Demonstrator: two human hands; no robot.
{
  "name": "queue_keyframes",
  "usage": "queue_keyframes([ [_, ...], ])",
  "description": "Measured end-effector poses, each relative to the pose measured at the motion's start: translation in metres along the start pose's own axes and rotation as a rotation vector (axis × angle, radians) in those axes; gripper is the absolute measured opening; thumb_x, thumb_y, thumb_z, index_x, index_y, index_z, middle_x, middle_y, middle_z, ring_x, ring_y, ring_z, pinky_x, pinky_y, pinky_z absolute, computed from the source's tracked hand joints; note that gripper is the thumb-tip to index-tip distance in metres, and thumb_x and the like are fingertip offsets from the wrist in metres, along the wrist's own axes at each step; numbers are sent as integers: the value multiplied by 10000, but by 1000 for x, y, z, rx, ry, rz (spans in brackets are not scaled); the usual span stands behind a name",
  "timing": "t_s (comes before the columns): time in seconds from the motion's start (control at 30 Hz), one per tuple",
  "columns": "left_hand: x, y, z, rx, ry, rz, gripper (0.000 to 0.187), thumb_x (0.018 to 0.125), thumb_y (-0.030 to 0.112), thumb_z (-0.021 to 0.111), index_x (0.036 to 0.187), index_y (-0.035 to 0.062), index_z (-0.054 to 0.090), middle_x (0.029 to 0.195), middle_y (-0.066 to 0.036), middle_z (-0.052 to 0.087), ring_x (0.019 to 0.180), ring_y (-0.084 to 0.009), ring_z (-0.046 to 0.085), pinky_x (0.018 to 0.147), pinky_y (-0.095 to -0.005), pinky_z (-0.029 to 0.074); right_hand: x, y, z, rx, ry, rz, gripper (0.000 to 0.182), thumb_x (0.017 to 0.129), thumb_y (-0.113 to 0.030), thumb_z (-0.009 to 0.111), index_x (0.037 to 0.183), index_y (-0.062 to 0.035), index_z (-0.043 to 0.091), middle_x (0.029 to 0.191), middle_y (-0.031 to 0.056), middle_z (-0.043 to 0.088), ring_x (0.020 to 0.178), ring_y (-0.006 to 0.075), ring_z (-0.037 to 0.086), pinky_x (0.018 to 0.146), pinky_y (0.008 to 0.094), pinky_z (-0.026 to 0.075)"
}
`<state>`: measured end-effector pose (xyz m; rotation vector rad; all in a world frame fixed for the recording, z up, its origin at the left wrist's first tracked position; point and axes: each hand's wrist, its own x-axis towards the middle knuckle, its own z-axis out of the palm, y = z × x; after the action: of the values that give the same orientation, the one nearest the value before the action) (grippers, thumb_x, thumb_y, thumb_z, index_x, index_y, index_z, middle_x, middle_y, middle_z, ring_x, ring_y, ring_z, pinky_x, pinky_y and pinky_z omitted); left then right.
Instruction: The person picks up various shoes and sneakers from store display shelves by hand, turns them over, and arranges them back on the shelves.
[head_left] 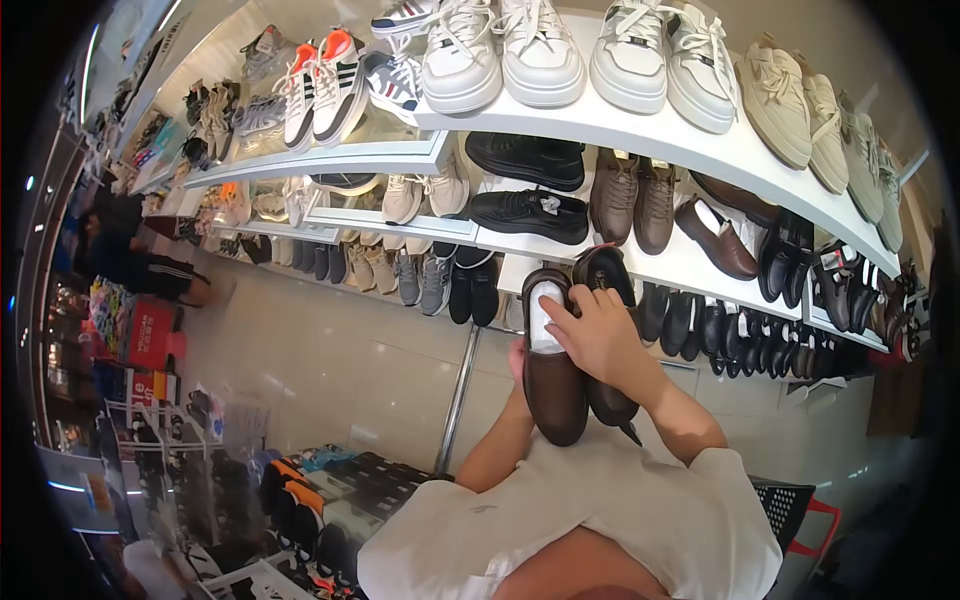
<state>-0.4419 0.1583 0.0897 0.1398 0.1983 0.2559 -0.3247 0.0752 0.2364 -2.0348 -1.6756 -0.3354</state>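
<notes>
Brown loafers (553, 375), a pair held upright before the chest, looked light, stiff-soled and smooth, best gripped at heel or sole. The right hand (600, 335) was curled over their openings; the left hand (518, 360) was mostly hidden beneath, its grip unreadable. The shelf edge (690, 272) stood close ahead, open floor (350, 370) to the left.
</notes>
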Motion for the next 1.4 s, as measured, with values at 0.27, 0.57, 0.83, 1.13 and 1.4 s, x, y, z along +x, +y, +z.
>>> queue_keyframes([
  [0.27, -4, 7, 13, -4, 33, -91, 711, 930, 576, 262, 1374, 74, 500, 1274, -161, 598, 1148, -302, 612, 988, -450, 500, -16, 1, 10, 1, 76, -82, 451, 723, -455, 784, 876, -60, 628, 819, 72, 518, 761, 254, 498, 698, 370, 368],
  [0.57, -3, 3, 8, 115, 108, -94, 732, 909, 592, 275, 1354, 65, 521, 1238, -166, 622, 1102, -316, 635, 948, -459, 525, -27, 18, 12, 128, -23, -44, 461, 730, -492, 780, 819, -68, 624, 766, 62, 511, 691, 243, 511, 669, 352, 375],
  [0.83, 8, -16, 4, 84, 14, -167, 741, 897, 588, 306, 1347, 41, 523, 1246, -173, 620, 1102, -322, 631, 962, -458, 515, -54, 23, -1, 131, 37, 79, 467, 769, -513, 748, 799, -76, 587, 765, 79, 508, 628, 246, 565, 580, 352, 442],
  [1.13, -2, -45, 11, 56, 82, -161, 680, 919, 543, 398, 1316, 13, 549, 1191, -163, 652, 1049, -306, 656, 937, -440, 527, -93, 43, -4, 400, 56, 221, 399, 818, -449, 723, 753, -93, 557, 662, 52, 578, 640, 264, 627, 583, 387, 492],
  [1.4, -23, -96, -8, 351, 269, 34, 709, 924, 581, 403, 1309, -6, 505, 1301, -184, 554, 1189, -313, 563, 1021, -442, 462, -139, 54, 17, 363, 97, 247, 486, 851, -518, 655, 662, -76, 590, 662, 96, 615, 652, 306, 645, 587, 389, 501],
])
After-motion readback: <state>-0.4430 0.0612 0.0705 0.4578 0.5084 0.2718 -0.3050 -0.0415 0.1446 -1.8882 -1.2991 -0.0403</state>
